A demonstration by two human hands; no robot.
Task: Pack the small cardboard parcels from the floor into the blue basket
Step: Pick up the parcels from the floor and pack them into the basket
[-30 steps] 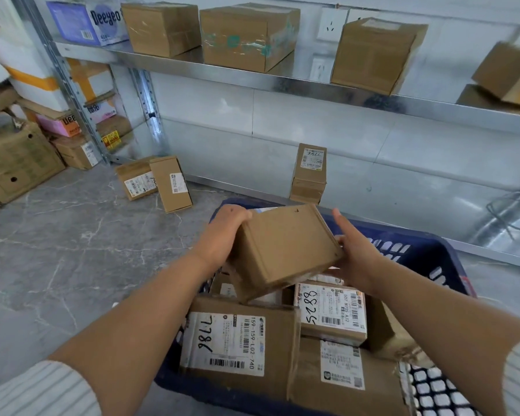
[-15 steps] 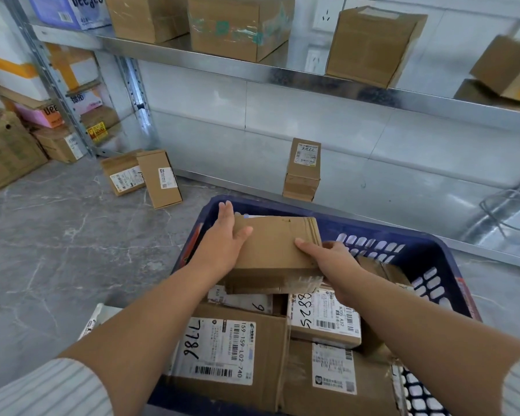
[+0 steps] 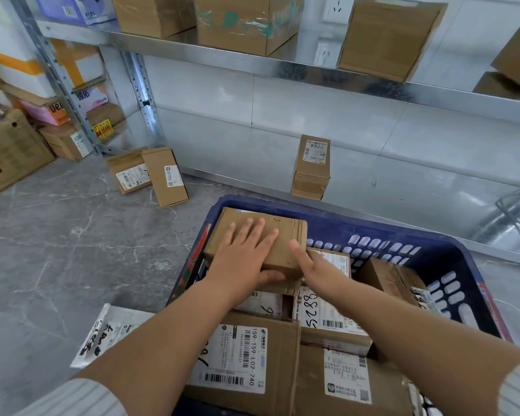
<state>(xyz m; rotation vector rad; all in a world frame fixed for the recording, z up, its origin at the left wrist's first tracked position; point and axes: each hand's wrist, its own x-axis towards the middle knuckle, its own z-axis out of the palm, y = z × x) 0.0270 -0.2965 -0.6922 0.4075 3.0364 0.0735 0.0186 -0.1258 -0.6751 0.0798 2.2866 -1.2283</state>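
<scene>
Closest to you, the big labelled box [image 3: 240, 355] and its neighbour [image 3: 348, 382] already fill the near end of the blue basket [image 3: 373, 226]. The box marked 5288 [image 3: 321, 313] lies just beyond them. That lower layer looks uneven, so anything set on top has a poor footing.

Your left hand [image 3: 246, 259] lies flat on the plain box [image 3: 288, 228], fingers straight and spread, thumb along its near face. Your right hand [image 3: 318, 268] is open too, its fingers touching the box's right end. Neither hand grips anything. The plain box sits in the far left corner of the basket, resting on parcels below it and close to rim height.

The risk is that it rocks or slides toward the lower space on the right once you lift your palms. Press it level first. If it rides above the rim, it could tip out when the basket is moved.

Beyond the basket, two boxes [image 3: 129, 172] [image 3: 165, 175] lean together on the floor [image 3: 57, 235], and one [image 3: 311, 166] stands upright under the shelf [image 3: 282, 70]. Space for them looks tight, so stacking may overfill the basket. The upright one may topple if you grab it high.
</scene>
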